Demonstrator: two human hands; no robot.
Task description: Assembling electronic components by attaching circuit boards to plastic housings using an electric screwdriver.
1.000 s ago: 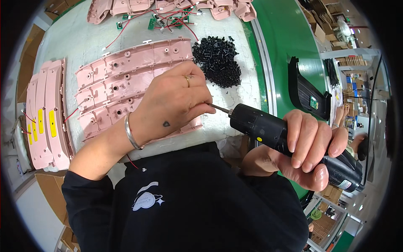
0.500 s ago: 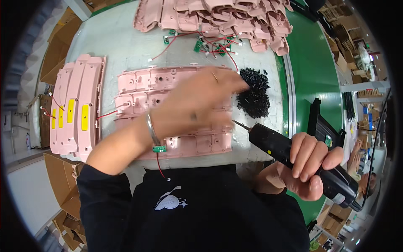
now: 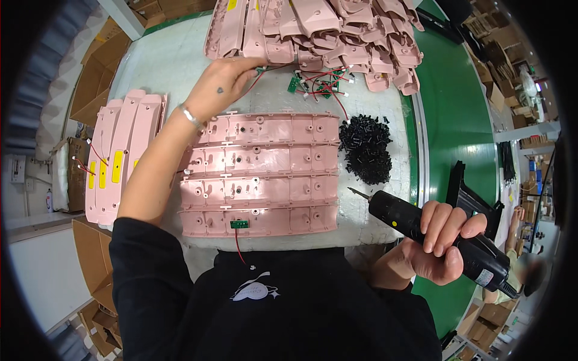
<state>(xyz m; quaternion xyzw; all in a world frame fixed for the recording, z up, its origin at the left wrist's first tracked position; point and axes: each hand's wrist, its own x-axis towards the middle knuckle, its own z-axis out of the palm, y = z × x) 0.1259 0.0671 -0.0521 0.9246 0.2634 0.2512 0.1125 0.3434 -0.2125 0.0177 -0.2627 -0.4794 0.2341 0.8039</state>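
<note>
My left hand (image 3: 224, 87) reaches to the far side of the table. Its fingers pinch a small green circuit board (image 3: 260, 70) with a red wire, partly hidden by the fingers. In my right hand (image 3: 442, 237) is a black electric screwdriver (image 3: 397, 213), its bit pointing left, above the table. Several pink plastic shells (image 3: 277, 159) lie side by side before me, inner side up, with posts and holes. On the nearest shell rests another green circuit board (image 3: 239, 224), its red wire hanging toward me. A heap of black screws (image 3: 366, 150) lies right of the shells.
Pink shells (image 3: 325, 30) are piled at the far edge. Near them lies a tangle of circuit boards with red wires (image 3: 322, 84). More shells with yellow labels (image 3: 117, 165) stand at the left. Cardboard boxes (image 3: 99, 78) flank the table; a green surface (image 3: 463, 132) runs along the right.
My left hand has moved from over the shells and screws to the far left, and now pinches a circuit board. The right hand still holds the screwdriver. The view has shifted slightly.
</note>
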